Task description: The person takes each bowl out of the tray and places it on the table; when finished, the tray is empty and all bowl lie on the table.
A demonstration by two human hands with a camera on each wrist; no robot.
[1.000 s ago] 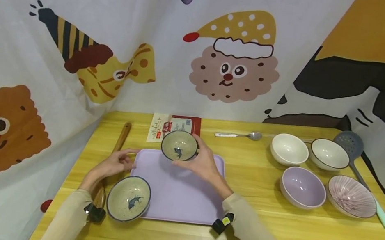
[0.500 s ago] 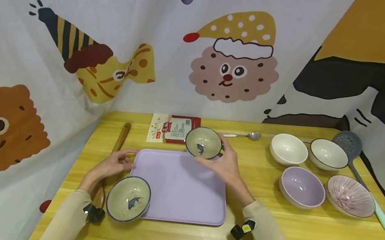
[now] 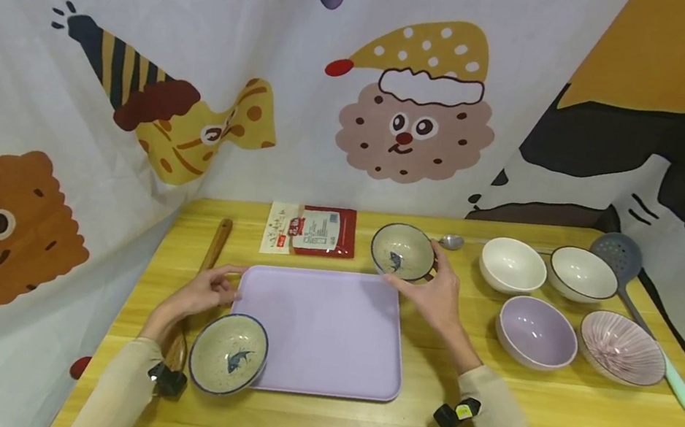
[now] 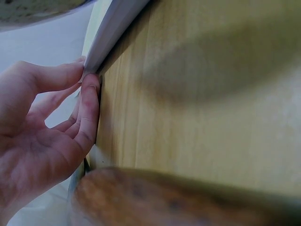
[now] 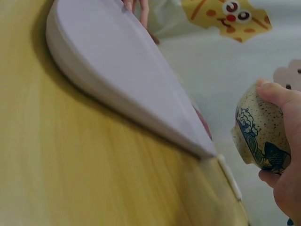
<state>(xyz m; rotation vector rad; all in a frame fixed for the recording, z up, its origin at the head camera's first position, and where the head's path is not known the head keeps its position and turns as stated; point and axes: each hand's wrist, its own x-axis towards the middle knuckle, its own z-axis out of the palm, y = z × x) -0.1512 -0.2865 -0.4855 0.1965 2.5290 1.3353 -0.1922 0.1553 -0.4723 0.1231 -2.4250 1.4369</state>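
My right hand [image 3: 437, 294] grips a small speckled bowl [image 3: 402, 250] with a blue rim and a fish drawn inside. It is held up over the far right corner of the lilac tray [image 3: 325, 329]; its patterned outside [image 5: 256, 134] and foot show in the right wrist view. The left hand [image 3: 200, 295] is at the tray's left edge, thumb and fingertips pinching it in the left wrist view. Just below that hand, a larger matching bowl [image 3: 230, 354] overlaps the tray's near left corner. A wooden utensil [image 3: 217, 245] lies partly under the left forearm.
To the right stand a white bowl [image 3: 512, 266], a dark-rimmed white bowl [image 3: 583, 275], a purple bowl [image 3: 537, 333] and a pink-striped bowl [image 3: 623, 348]. A slotted ladle [image 3: 682, 386] lies beside them. Behind the tray are a red-and-cream packet [image 3: 311, 231] and a spoon [image 3: 451, 242].
My right hand has carried the small bowl rightward and slightly back, from over the tray to its far right corner, uncovering the packet and hiding the spoon's handle. The left hand has stayed put.
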